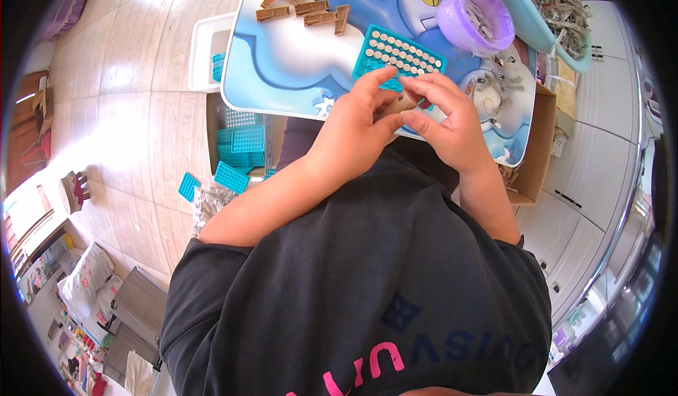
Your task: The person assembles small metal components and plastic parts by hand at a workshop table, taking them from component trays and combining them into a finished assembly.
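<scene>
Close to my body, over the table's near edge, my left hand (357,117) and my right hand (452,113) meet with fingers bent inward. Between their fingertips shows part of a small tan piece (405,104), mostly covered by the fingers, so its kind is unclear. Both hands are closed around it. Just beyond the fingertips lies a teal tray (366,63) with rows of small round whitish pieces in its cells. My hands hide the tray's near side. Beside my right hand is a clear round dish (487,99) with small wire-like parts.
Several brown plastic pieces (311,7) lie at the table's (282,64) far left. A purple bowl (449,21) holds pale parts. At right, a light-blue basin (530,28) is heaped with wiry parts. More teal trays (241,142) sit in a box at left, below table height.
</scene>
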Available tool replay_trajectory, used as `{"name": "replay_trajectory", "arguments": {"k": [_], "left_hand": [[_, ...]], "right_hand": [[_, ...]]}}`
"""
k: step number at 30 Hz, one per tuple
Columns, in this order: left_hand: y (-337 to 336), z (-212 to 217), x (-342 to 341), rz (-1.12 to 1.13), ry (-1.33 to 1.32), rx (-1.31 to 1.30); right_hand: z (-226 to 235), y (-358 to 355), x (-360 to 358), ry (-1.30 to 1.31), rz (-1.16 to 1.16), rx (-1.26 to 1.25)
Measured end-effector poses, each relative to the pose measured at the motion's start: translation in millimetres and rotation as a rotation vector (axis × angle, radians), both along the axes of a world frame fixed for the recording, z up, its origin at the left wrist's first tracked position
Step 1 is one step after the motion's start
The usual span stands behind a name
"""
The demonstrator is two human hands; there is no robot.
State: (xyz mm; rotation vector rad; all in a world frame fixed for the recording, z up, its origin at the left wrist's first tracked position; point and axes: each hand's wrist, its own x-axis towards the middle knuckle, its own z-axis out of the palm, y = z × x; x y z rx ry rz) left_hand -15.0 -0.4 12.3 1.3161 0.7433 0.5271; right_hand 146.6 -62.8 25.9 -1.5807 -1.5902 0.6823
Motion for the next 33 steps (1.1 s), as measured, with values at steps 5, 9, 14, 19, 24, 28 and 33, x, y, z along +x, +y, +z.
{"name": "replay_trajectory", "arguments": {"k": [5, 9, 14, 19, 24, 28, 33], "left_hand": [[1, 8, 2, -0.021, 0.012, 0.094], [3, 10, 3, -0.014, -0.006, -0.050], [0, 11, 7, 0.017, -0.079, 0.001], [19, -4, 14, -0.080, -0.119, -0.183], [23, 4, 14, -0.189, -0.177, -0.500], [27, 0, 19, -0.197, -0.173, -0.599], [32, -2, 17, -0.158, -0.192, -0.746]], "right_hand": [[-14, -3, 5, 0.327, -0.018, 0.044], [-13, -7, -2, 0.687, -0.130, 0.042], [-11, -4, -9, 0.724, -0.153, 0.122], [-9, 4, 2, 0.350, -0.139, -0.049], [28, 24, 49, -0.157, -0.300, 0.070], [23, 64, 111, -0.565, -0.371, 0.077], [10, 100, 126, -1.028, -0.274, -0.492]]}}
